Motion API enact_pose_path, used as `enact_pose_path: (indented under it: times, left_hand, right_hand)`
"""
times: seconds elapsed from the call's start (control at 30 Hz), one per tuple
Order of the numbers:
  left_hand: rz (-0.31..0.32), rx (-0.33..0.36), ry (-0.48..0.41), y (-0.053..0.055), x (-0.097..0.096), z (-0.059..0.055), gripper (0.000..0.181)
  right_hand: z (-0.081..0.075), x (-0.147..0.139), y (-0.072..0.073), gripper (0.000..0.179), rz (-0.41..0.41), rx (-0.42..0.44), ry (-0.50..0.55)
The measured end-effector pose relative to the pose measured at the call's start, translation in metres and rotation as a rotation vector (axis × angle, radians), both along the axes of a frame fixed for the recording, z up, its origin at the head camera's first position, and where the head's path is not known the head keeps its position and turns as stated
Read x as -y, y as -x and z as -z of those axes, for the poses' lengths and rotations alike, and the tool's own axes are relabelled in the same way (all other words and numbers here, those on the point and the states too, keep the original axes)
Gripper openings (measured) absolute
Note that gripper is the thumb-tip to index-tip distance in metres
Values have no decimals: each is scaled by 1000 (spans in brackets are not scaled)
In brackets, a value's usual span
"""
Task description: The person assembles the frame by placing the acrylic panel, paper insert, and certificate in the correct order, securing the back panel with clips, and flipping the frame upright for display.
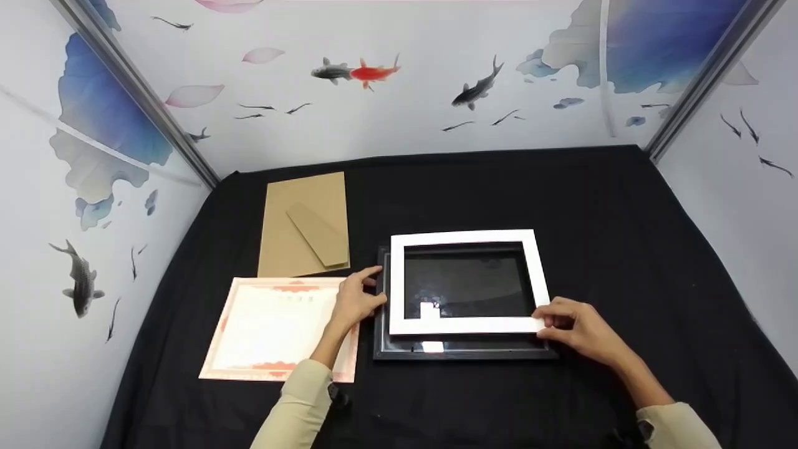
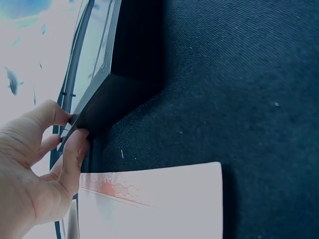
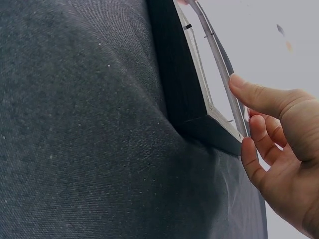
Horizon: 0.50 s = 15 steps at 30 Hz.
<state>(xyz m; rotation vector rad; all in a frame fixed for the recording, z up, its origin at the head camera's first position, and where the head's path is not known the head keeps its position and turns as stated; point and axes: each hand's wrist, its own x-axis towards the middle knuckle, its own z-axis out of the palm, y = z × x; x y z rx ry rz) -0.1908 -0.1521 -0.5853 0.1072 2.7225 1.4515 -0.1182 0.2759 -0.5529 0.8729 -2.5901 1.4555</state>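
A black picture frame point(image 1: 461, 355) with a clear pane lies on the dark cloth. My left hand point(image 1: 358, 299) holds its left edge, thumb and fingertips at the rim; the left wrist view shows the deep side wall point(image 2: 134, 55) beside these fingers. Over the frame is a white rectangular mat point(image 1: 461, 237) with a large cut-out, overlapping the frame and its right edge. My right hand point(image 1: 576, 324) pinches the mat's near right corner between thumb and fingers. From the right wrist, the hand point(image 3: 284, 134) appears beside the frame's corner point(image 3: 199, 119).
Left of the frame lies a certificate sheet point(image 1: 268, 330) with a pink-red border, partly under my left forearm. Behind it sits a brown backing board point(image 1: 305, 187) with an easel leg point(image 1: 318, 234). Painted white walls point(image 1: 399, 125) stand around the back and sides.
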Motion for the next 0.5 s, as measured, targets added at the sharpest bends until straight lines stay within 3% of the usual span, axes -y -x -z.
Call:
enact_pose_path:
  times: [0.23, 0.5]
  left_hand:
    - [-28, -13, 39, 8, -2, -2, 58]
    - [-102, -67, 126, 21, -6, -1, 54]
  right_hand:
    - [22, -11, 6, 27, 11, 17, -9]
    - [23, -11, 7, 26, 7, 26, 11]
